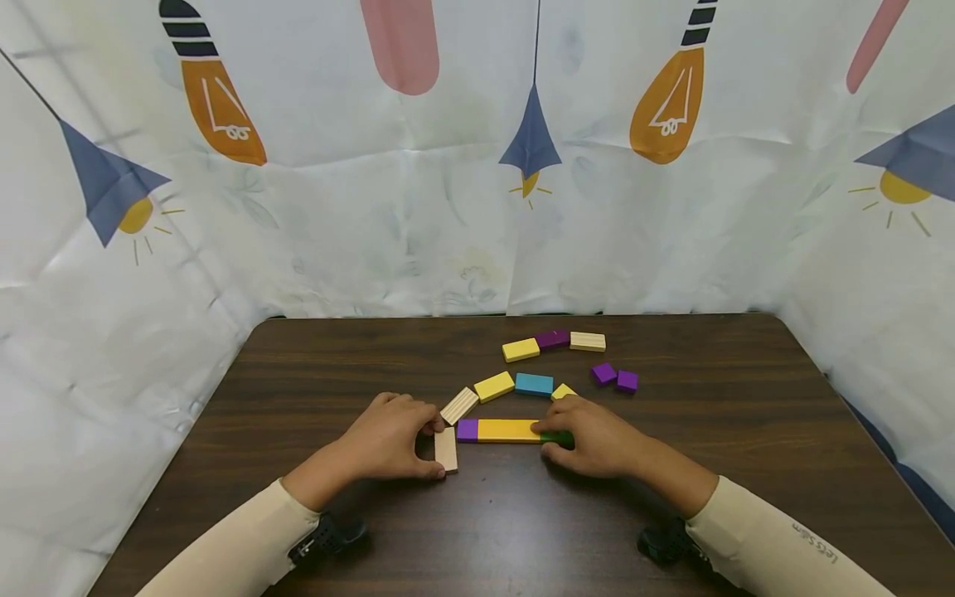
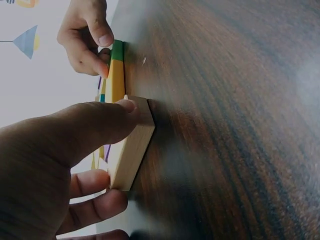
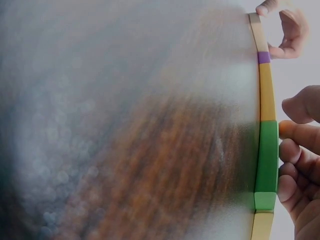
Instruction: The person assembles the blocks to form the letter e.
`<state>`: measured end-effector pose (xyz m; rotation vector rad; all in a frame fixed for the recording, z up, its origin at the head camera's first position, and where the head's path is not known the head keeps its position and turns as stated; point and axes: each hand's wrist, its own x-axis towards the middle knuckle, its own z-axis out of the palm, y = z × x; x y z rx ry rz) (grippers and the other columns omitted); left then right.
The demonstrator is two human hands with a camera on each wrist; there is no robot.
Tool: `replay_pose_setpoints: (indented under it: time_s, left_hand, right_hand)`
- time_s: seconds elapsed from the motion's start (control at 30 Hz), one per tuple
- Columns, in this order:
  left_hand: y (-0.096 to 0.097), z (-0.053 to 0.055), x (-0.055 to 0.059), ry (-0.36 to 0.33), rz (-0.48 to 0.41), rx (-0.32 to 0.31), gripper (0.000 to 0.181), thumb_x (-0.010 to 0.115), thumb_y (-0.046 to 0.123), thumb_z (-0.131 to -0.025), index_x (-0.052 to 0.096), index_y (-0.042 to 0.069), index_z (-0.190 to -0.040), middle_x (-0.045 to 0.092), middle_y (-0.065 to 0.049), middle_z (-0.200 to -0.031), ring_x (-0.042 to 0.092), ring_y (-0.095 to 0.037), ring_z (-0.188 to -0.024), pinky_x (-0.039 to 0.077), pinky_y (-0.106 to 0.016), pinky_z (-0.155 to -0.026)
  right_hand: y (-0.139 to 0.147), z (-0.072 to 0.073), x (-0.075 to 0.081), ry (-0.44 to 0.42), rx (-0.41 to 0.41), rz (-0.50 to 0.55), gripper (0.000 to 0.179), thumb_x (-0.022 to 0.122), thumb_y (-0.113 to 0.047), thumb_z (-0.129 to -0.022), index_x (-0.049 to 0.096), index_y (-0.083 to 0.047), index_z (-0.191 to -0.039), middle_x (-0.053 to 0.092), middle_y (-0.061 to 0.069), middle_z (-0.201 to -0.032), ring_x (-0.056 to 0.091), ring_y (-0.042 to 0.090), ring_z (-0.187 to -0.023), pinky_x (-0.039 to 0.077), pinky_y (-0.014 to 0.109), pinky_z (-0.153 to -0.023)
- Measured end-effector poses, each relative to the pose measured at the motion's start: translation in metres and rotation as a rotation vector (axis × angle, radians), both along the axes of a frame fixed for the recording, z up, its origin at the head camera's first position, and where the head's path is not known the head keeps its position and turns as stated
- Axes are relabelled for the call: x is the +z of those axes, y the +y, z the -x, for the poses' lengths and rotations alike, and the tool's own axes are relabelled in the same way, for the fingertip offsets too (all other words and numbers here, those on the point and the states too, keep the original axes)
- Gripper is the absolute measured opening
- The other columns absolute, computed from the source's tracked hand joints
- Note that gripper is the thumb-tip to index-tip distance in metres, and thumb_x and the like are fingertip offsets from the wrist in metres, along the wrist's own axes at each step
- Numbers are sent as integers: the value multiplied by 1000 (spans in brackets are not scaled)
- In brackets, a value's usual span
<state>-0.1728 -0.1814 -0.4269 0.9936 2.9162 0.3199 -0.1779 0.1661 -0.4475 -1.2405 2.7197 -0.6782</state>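
Note:
My left hand (image 1: 391,437) pinches a plain wooden block (image 1: 446,450) by its two ends, thumb at the near end and fingers at the far end. Right of it, a row runs from a small purple block (image 1: 467,430) to a long orange-yellow block (image 1: 507,430) and a green block (image 3: 268,155). My right hand (image 1: 597,435) is over the green block, its index fingertip touching where orange meets green; the thumb appears apart from the blocks. Behind the row curve a striped wooden block (image 1: 458,406), a yellow block (image 1: 494,387), a blue block (image 1: 534,384) and another yellow block (image 1: 563,391), partly hidden by the right hand.
Farther back lie a yellow block (image 1: 521,350), a dark purple block (image 1: 553,339) and a pale wooden block (image 1: 588,342). Two small purple blocks (image 1: 615,377) sit to their right. A patterned white curtain (image 1: 448,249) hangs behind the dark wooden table (image 1: 336,356).

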Motion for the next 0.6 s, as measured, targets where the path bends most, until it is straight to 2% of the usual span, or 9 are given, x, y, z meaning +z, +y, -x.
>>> replay_pose_setpoints:
  time_s: [0.6]
  left_hand:
    - [-3,-1,1,-3,8,-38,44,87,45,-74,72,22,-109,67,10,-102,61,-19,-99,41,-59,-97]
  right_hand:
    - [0,1,0,-15,2,-10,30,70,-24,-97,74,-14,-126,66,-6,-110,57,9,-99,52,37,-88]
